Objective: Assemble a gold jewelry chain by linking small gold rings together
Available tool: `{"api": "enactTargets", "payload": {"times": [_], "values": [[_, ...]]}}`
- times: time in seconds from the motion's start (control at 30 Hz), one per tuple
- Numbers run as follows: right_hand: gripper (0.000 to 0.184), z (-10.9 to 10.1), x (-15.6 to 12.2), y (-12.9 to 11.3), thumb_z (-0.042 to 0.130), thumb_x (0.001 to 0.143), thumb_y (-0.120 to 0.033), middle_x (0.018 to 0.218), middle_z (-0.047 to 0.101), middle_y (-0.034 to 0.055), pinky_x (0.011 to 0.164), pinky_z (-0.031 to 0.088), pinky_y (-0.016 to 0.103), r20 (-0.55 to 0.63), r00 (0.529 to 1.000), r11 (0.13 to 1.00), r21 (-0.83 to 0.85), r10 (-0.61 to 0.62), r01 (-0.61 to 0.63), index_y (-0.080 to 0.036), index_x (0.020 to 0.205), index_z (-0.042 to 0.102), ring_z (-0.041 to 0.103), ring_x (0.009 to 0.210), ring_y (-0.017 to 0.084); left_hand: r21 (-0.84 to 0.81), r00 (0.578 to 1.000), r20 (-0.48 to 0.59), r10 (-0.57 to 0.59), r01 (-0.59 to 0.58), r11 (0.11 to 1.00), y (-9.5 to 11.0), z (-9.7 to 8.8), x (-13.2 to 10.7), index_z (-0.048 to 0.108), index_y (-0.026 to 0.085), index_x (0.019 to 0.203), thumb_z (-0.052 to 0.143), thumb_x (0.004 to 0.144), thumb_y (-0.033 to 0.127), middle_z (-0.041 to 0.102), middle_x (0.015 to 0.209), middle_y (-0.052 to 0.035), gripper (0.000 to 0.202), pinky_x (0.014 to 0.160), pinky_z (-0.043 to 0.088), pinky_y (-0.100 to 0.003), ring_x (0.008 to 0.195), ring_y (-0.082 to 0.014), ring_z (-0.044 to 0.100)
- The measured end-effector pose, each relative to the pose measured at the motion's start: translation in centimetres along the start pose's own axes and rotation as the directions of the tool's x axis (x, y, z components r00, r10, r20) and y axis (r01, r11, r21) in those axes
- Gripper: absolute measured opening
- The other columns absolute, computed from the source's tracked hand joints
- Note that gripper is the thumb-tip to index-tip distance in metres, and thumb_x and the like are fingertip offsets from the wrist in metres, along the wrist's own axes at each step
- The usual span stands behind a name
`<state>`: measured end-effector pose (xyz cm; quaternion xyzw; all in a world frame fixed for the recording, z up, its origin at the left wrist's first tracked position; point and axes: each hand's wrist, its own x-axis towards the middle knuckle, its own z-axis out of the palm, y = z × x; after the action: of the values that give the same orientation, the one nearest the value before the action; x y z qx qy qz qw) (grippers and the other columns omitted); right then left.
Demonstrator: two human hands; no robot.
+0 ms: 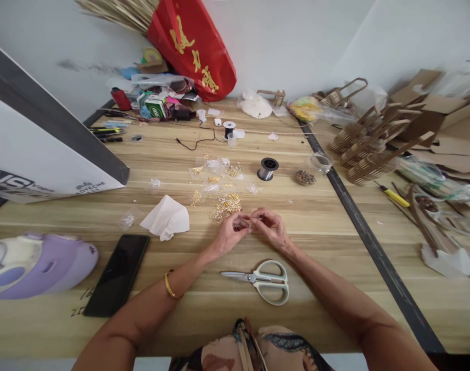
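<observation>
My left hand (230,233) and my right hand (270,226) meet fingertip to fingertip over the wooden table (204,309). Both are pinched closed on something tiny between them that I cannot make out. Just beyond the fingers lies a heap of small gold beads (227,205). More beads and small clear bags (214,172) are scattered further back. White-handled scissors (263,279) lie shut on the table between my forearms. A spool of thin wire (268,169) stands behind the beads.
A crumpled white tissue (166,218) and a black phone (117,274) lie to the left, by a purple-and-white device (34,264). A white board (45,139) leans at far left. Small dishes (305,177), a red bag (194,49) and cardboard baskets (368,147) crowd the back and right.
</observation>
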<state>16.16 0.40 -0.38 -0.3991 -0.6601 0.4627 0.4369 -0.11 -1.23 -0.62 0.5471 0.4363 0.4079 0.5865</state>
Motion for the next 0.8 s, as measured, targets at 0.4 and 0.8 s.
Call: {"api": "enactTargets", "payload": {"times": [0.4, 0.8], "values": [[0.019, -0.1, 0.1, 0.4, 0.057, 0.084, -0.034, 0.074, 0.061, 0.0036, 0.056, 0.043, 0.023, 0.022, 1.000, 0.996, -0.085, 0.006, -0.004, -0.016, 0.080, 0.061, 0.056, 0.066, 0.013, 0.408, 0.984, 0.004, 0.176, -0.162, 0.898, 0.3, -0.6, -0.2, 0.068, 0.014, 0.077, 0.058, 0.078, 0.017, 0.069, 0.074, -0.0048, 0.011, 0.067, 0.046, -0.025, 0.068, -0.0139, 0.061], [0.018, -0.3, 0.2, 1.1, 0.052, 0.085, -0.032, 0.068, 0.058, 0.0027, 0.054, 0.037, 0.025, 0.062, 0.998, 0.953, -0.302, 0.002, 0.017, -0.017, 0.077, 0.059, 0.048, 0.057, 0.012, 0.709, 0.968, 0.213, 0.133, -0.247, 0.660, 0.4, -2.0, 0.3, 0.069, 0.018, 0.077, 0.056, 0.076, 0.012, 0.068, 0.074, -0.0038, 0.014, 0.067, 0.043, -0.026, 0.067, -0.0156, 0.059]]}}
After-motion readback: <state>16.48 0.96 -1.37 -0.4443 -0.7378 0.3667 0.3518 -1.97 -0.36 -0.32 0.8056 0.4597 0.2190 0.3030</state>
